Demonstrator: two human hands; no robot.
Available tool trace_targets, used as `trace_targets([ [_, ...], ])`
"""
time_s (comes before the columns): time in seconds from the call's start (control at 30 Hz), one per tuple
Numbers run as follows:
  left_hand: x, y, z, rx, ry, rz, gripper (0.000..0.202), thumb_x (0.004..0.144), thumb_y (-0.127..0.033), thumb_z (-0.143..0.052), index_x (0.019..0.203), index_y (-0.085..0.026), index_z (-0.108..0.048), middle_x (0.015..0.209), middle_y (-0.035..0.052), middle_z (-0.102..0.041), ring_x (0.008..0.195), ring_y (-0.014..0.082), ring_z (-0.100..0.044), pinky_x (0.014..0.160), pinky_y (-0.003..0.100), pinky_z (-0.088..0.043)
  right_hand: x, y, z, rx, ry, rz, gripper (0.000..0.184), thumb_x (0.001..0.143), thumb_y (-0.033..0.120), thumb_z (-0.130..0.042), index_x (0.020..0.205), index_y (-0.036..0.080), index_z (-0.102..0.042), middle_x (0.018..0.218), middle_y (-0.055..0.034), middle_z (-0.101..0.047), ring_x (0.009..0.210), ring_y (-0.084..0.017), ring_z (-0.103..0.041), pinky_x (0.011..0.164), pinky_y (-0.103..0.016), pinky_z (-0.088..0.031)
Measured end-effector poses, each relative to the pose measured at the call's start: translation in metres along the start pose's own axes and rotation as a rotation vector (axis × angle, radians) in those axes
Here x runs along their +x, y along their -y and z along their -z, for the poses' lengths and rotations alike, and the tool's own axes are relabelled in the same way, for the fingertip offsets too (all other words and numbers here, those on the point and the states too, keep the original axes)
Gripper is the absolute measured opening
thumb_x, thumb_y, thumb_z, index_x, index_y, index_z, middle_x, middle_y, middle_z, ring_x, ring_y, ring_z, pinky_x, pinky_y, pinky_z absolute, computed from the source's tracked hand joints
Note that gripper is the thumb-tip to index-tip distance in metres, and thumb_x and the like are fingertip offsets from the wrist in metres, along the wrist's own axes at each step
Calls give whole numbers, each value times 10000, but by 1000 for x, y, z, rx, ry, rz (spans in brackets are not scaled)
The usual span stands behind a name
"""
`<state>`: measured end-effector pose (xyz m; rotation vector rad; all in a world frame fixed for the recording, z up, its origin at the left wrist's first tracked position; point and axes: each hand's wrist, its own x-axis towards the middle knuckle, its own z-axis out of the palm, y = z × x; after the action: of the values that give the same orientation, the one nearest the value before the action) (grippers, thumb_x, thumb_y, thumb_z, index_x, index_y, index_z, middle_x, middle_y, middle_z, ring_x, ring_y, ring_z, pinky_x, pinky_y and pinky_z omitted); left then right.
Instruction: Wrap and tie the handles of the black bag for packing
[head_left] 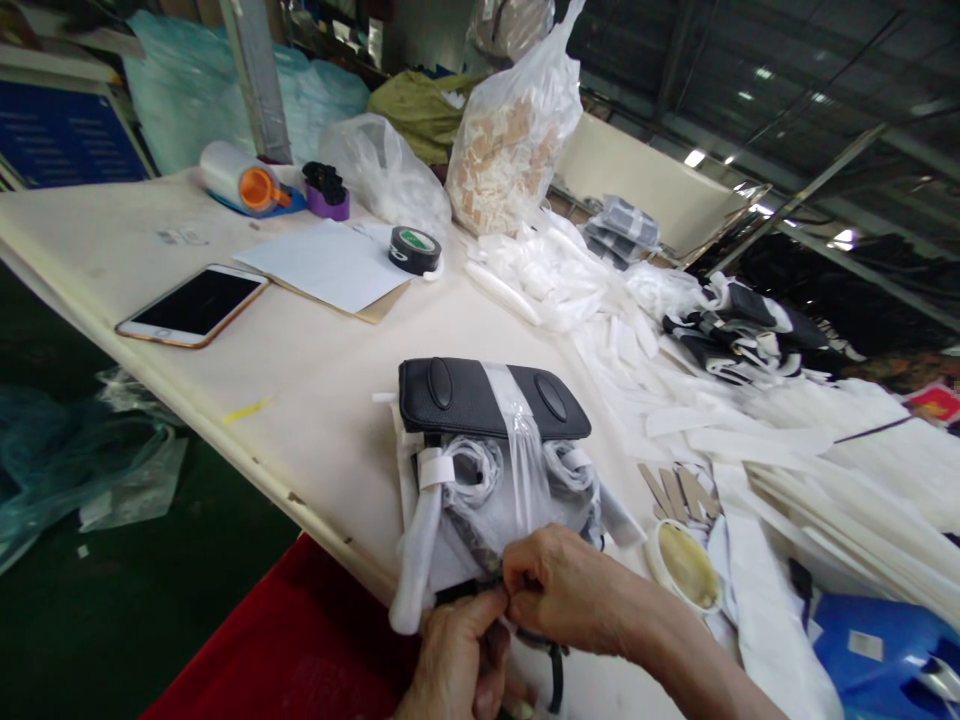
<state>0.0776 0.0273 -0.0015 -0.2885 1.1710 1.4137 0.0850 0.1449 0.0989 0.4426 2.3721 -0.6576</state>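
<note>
**Fingertip work at the bag's strap**

The hall (750, 60) lay dim beyond your hands. The table (300, 370) carried a phone (191, 305) far to their left and white strips (592, 290) ahead to the right. The bag (491, 398), wrapped in white, lay just ahead. Your left hand (457, 655) and right hand (562, 590) met, both pinched tight on its strap (474, 540). By my judgement, the next move called for a small, steady pull.

bare table (315, 370) left, white strips (675, 400) right
</note>
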Motion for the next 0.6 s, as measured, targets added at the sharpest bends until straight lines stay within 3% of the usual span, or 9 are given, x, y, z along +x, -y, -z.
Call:
trace_targets([
  [0.13, 1, 1, -3, -63, -40, 29, 591, 409, -733, -625, 399, -188, -397, 325, -58, -323, 239, 26, -209, 329, 216, -66, 5, -2, -3, 70, -27, -61, 159, 578, 112, -534, 621, 154, -681, 488, 43, -468, 503, -85, -442, 431, -180, -275],
  [0.27, 2, 4, 3, -133, 87, 22, 625, 415, -760, -639, 474, -163, -462, 372, -62, -374, 242, 14, -219, 328, 210, -57, 8, -3, -2, 116, 1, -141, 123, 561, 135, -607, 642, 148, -698, 477, 52, -463, 492, -85, -430, 435, -186, -288],
  [0.43, 7, 10, 14, -78, 239, -103, 597, 406, -658, -762, 594, -142, -527, 436, -73, -420, 271, 7, -249, 318, 201, -84, 9, -3, 2, 114, 21, -158, 113, 563, 117, -629, 647, 150, -699, 486, 60, -464, 479, -72, -410, 443, -178, -296],
  [0.6, 14, 19, 17, -51, 212, -188, 631, 427, -697, -730, 604, -120, -543, 442, -39, -470, 279, 12, -248, 323, 212, -81, 5, -1, 6, 69, 47, -165, 105, 599, 140, -645, 683, 169, -700, 502, 59, -481, 487, -79, -432, 442, -178, -288],
])
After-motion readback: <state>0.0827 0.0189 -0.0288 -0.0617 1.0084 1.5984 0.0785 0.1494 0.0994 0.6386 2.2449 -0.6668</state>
